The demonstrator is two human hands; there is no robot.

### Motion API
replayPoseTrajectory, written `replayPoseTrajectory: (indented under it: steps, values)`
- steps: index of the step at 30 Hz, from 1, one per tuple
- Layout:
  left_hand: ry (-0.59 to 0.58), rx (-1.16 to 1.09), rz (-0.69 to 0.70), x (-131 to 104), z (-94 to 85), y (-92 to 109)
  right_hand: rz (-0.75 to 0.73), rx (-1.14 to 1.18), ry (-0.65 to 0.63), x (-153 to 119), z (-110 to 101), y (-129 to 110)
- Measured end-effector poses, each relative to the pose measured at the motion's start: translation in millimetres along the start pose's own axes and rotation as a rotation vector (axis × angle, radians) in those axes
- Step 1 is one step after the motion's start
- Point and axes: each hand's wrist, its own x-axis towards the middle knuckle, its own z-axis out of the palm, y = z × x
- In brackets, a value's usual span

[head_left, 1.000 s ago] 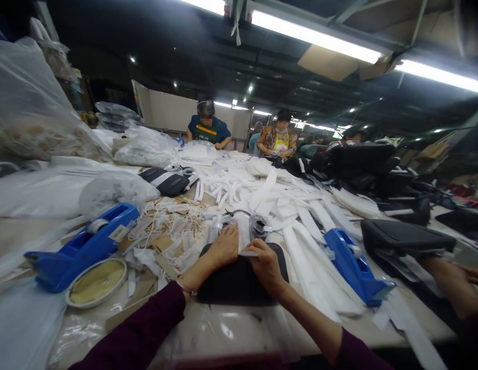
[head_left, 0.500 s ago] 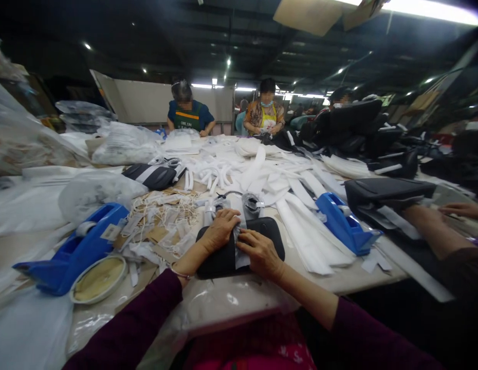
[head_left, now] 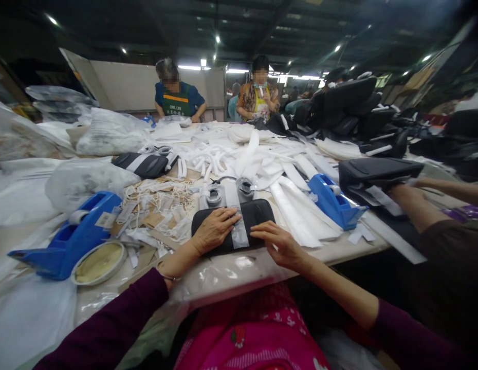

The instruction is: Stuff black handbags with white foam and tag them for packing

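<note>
black case, rounded corners, white strip across its middle

The far green apron reads "OMLIN" above Chinese characters too blurred to tell

A: Where do we locate the case?
B: We find it on the surface, with the cross strip on top and two coils directly behind.
A: And to our left?
B: The tag heap, then the left dispenser, with the dish just beside it.
A: To our right?
B: Loose strips, then the right dispenser.
</note>
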Motion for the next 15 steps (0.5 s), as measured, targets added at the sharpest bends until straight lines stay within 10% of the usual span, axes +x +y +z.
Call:
replayPoseTrajectory:
  steps: [6,15]
  values:
    - [0.038,0.027,0.037,2,0.4,-1,0.053,-0.163,-0.175,-89,-12,-26]
    - [0.089,0.021,0.049,-1,-2.7,2,-0.036,-0.150,0.243,-86,32,-1]
